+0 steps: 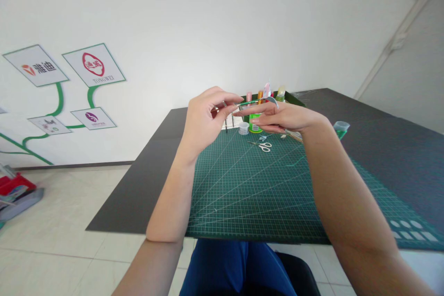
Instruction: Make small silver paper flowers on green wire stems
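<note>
My left hand (pixel 208 118), fingers closed in a pinch, holds one end of a thin green flower stem (pixel 248 102). At the stem's other end is an artificial flower (pixel 267 90) with a pinkish-white petal standing up and a pale blue one curving down over my right hand. My right hand (pixel 280 116) is beside the stem, its fingers stretched out to the left and apart; its thumb is hard to see. Below the hands, white-handled scissors (pixel 265 147) lie on the green cutting mat (pixel 249 189), close to a small pale blue petal piece (pixel 262 138).
Behind my hands stand a bright green container (pixel 255 122), a white spool (pixel 243 128), several small bottles and a dark green tray (pixel 294 98). A clear cup (pixel 342 128) with green contents is on the right. The black table (pixel 138 189) extends past the mat.
</note>
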The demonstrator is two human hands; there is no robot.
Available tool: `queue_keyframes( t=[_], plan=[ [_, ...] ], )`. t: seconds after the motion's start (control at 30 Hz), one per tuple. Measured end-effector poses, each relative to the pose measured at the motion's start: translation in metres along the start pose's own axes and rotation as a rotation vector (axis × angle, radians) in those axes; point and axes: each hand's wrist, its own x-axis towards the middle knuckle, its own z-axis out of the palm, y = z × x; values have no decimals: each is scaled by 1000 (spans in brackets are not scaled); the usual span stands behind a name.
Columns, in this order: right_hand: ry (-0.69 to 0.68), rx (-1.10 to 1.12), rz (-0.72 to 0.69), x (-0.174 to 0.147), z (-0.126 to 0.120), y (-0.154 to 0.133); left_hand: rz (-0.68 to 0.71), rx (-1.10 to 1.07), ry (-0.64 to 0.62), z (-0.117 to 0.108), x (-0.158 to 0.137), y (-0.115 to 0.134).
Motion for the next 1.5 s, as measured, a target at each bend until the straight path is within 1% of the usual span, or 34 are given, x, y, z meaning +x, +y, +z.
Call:
queue_keyframes(
  t=[0.13, 0.37, 0.57, 0.67, 0.77, 0.93, 1.03, 1.17, 1.23, 1.3, 1.37, 1.43, 1.5],
  plan=[
    [-15, 4, -32, 0, 0, 0, 15, 24, 8, 0, 0, 0],
    [-14, -8, -34, -2, -2, 1, 15, 12, 19, -3, 0, 0],
    [-5, 84, -97, -5, -2, 0, 22, 24, 13, -4, 1, -2],
    [82, 173, -162, -9, -1, -3, 28, 42, 16, -5, 1, -3],
    [217, 238, -217, -13, -3, -5, 30, 53, 24, -6, 0, -6],
    [444, 252, -221, -15, -12, -2, 9, -7, 58, -5, -1, -10],
    [569, 176, -122, -15, -21, 5, -17, -62, 75, -5, -1, -13],
    [711, -21, 110, -18, -30, 14, -36, -92, 89, -4, -1, -15],
    [702, -156, 216, -20, -30, 12, -39, -90, 90, -3, -1, -17],
    [624, -295, 309, -21, -28, 7, -39, -82, 89, -1, -1, -18],
    [530, -402, 356, -21, -22, 0, -39, -75, 86, 0, -1, -19],
    [464, -443, 328, -19, -15, -8, -44, -72, 83, 1, -1, -20],
    [404, -425, 238, -17, -6, -15, -53, -67, 76, 1, -1, -20]
  ],
)
